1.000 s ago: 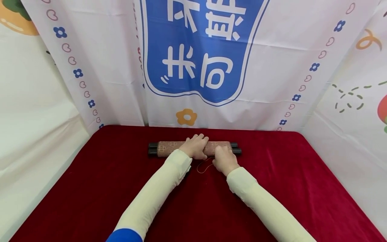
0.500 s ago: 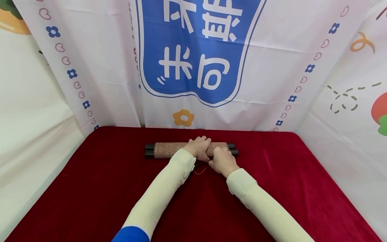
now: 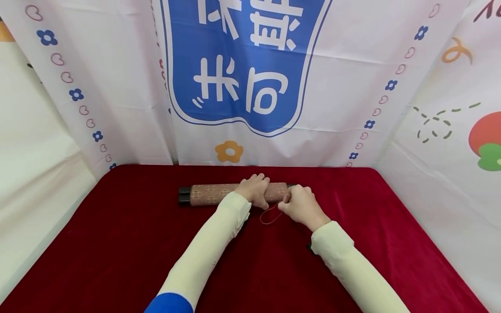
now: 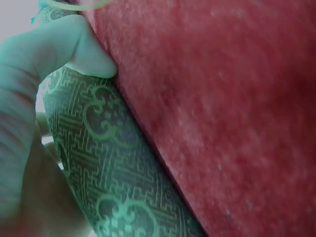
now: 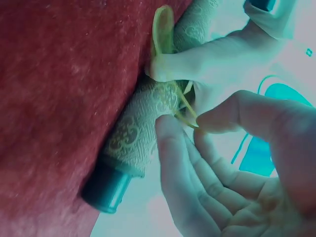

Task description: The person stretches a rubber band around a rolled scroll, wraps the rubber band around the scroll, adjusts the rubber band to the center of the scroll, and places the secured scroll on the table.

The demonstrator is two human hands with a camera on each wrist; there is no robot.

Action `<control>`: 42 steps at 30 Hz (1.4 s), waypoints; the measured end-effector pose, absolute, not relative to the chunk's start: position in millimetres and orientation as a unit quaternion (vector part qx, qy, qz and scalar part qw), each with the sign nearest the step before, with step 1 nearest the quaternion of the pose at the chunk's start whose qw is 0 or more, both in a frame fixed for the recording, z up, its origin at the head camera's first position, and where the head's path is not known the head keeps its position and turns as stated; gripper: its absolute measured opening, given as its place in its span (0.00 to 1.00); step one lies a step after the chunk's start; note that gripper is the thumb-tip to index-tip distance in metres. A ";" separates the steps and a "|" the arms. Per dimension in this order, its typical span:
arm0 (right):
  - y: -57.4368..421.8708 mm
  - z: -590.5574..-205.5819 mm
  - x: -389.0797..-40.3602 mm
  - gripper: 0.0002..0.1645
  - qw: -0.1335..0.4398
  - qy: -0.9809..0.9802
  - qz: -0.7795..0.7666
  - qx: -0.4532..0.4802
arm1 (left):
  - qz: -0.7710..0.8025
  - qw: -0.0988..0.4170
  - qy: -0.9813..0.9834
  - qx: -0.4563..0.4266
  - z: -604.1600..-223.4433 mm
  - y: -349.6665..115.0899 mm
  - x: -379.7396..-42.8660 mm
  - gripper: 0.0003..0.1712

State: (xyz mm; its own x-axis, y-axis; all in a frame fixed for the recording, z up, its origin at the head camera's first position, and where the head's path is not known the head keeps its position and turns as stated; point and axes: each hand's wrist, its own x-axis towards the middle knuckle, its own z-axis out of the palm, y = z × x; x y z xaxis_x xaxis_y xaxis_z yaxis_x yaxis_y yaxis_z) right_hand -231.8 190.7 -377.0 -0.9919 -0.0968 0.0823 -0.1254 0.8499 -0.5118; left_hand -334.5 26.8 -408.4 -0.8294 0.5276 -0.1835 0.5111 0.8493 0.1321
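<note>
A rolled hanging scroll (image 3: 211, 194) in brown patterned cloth lies crosswise near the table's far edge. Paired black knobs (image 3: 184, 195) show at its left end; my right hand partly covers the other end. My left hand (image 3: 253, 190) grips the roll near its middle, thumb (image 4: 69, 47) on the near side and fingers over the far side. Between thumb and fingertip, my right hand (image 3: 303, 206) pinches a thin yellowish cord (image 5: 186, 104), its other fingers loosely curled. A slack loop of the cord (image 3: 268, 223) hangs on the near side, beside my left thumb.
Dark red velvet (image 3: 258, 269) covers the table. A white printed cloth (image 3: 336, 108) hangs close behind the scroll, with more printed cloth at both sides.
My right hand has moved rightward, away from my left hand, with the cord between its fingertips. My left hand keeps its grip on the scroll. The head view has turned slightly right.
</note>
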 end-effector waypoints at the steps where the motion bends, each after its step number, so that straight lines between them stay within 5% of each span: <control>1: 192.3 -376.7 -230.8 0.11 0.028 -0.960 0.272 0.056 | 0.037 0.105 0.956 0.272 -409.0 26.6 -334.9 0.52; 19: 215.2 -366.4 -214.2 0.04 0.098 -0.948 0.300 0.035 | -0.010 0.038 0.967 0.251 -421.4 37.6 -336.7 0.48; 29: 230.5 -355.7 -213.4 0.04 0.091 -0.943 0.320 0.026 | 0.044 0.006 0.967 0.251 -419.4 37.7 -335.4 0.35; 42: 246.1 -349.8 -216.7 0.07 0.049 -0.950 0.309 0.004 | 0.020 0.013 0.967 0.253 -417.1 36.1 -328.5 0.37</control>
State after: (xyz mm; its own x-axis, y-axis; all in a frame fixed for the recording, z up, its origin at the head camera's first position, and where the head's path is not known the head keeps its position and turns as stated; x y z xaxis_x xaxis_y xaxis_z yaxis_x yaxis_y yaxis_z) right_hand -216.7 246.1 -349.8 -0.9952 0.0236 0.0954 -0.0372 0.8085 -0.5873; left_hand -328.5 36.1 -417.1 -0.8716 0.4900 -0.0144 0.4890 0.8711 0.0448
